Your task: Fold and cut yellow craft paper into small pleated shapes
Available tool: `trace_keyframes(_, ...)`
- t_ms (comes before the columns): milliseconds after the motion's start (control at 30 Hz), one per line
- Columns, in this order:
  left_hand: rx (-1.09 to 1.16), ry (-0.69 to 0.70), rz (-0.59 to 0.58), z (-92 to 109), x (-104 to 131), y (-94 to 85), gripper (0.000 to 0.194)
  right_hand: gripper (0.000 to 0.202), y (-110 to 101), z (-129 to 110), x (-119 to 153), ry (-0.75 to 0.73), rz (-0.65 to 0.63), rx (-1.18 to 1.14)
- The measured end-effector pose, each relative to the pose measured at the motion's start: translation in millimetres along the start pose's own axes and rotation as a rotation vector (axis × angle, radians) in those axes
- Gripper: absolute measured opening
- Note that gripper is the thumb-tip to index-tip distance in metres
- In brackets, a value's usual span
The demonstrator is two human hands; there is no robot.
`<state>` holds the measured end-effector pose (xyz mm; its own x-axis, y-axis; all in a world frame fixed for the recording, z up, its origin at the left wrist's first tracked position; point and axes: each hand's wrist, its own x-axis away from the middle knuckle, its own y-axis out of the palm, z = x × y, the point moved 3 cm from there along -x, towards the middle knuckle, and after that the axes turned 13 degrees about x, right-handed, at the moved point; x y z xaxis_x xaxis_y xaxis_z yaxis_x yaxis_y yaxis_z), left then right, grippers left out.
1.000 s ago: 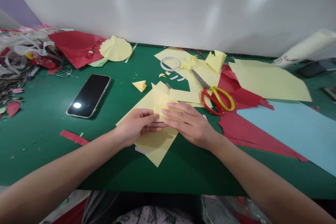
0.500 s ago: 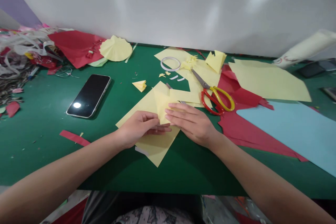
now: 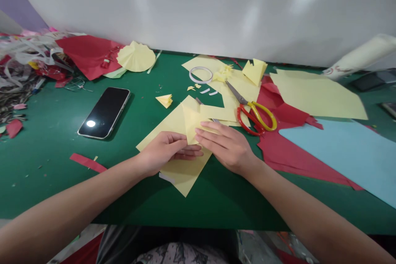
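Between my hands is a small folded piece of yellow paper point(image 3: 192, 119), held up over a larger flat yellow sheet point(image 3: 185, 177). My left hand point(image 3: 165, 148) pinches its lower left edge, thumb on top and the other fingers stretched beneath it. The fingers of my right hand point(image 3: 230, 146) lie close together across its right side; that thumb is hidden. Just beyond my right hand, scissors point(image 3: 243, 100) with one red and one yellow handle lie on the papers. A small folded yellow paper cone point(image 3: 165, 100) sits behind the sheet's left side.
A phone point(image 3: 105, 112) lies to the left, with a red paper strip point(image 3: 88, 162) nearer me. A roll of tape point(image 3: 201, 75) rests at the back. Red paper point(image 3: 289, 156), blue paper point(image 3: 340, 148) and yellow sheets point(image 3: 318, 95) spread over the right. Scraps and ribbons point(image 3: 31, 57) pile up far left.
My right fingers have shifted very slightly on the folded yellow paper. Everything else looks the same.
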<state>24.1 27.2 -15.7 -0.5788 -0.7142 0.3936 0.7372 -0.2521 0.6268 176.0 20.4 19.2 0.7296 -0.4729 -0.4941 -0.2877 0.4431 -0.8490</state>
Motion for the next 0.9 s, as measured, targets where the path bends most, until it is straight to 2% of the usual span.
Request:
trace_keyframes(333,0.082,0.0,0.012,-1.7,-0.5,-1.4,0.017,0.022,-1.6,-3.3,-2.7,-0.054,0.027,0.138)
trace_keyframes(900,-0.032,0.006,0.023,-1.0,-0.2,-0.2,0.017,0.02,-4.7,-5.8,-5.3,-0.105,0.04,0.21)
